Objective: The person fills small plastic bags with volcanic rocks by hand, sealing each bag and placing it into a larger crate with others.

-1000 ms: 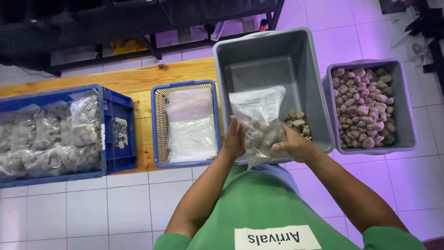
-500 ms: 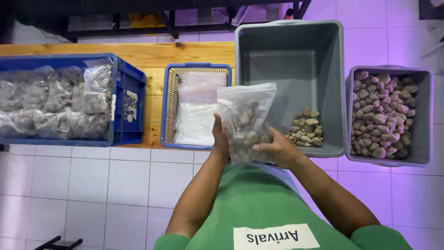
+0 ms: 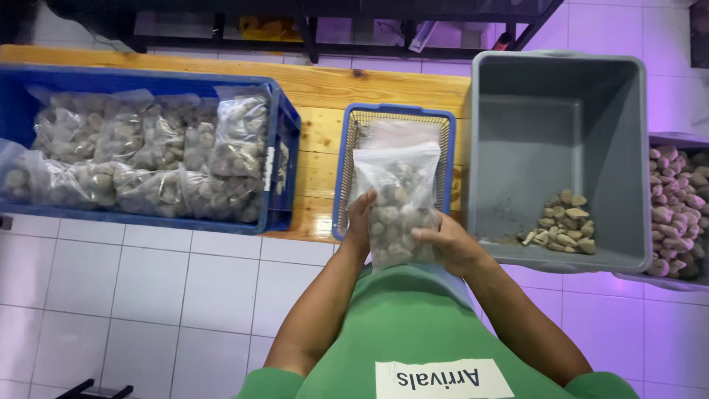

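Observation:
Both my hands hold a clear plastic bag [image 3: 399, 207] filled with small brownish lumps, upright in front of my chest. My left hand [image 3: 360, 222] grips its left side and my right hand [image 3: 450, 244] wraps its lower right side. The bag hangs over the near end of a small blue basket [image 3: 347, 177] that holds empty clear bags. To the right stands a large grey tub [image 3: 561, 96] with a small heap of lumps [image 3: 563, 222] in its near corner.
A blue crate [image 3: 284, 170] at the left is packed with several filled bags. A second grey tub [image 3: 679, 214] full of lumps is at the right edge. All rest on a wooden pallet [image 3: 369, 85] over white floor tiles; a dark shelf frame runs along the back.
The filled bag has moved left, from over the grey tub to over the blue basket. The view has shifted left with it, showing more of the blue crate.

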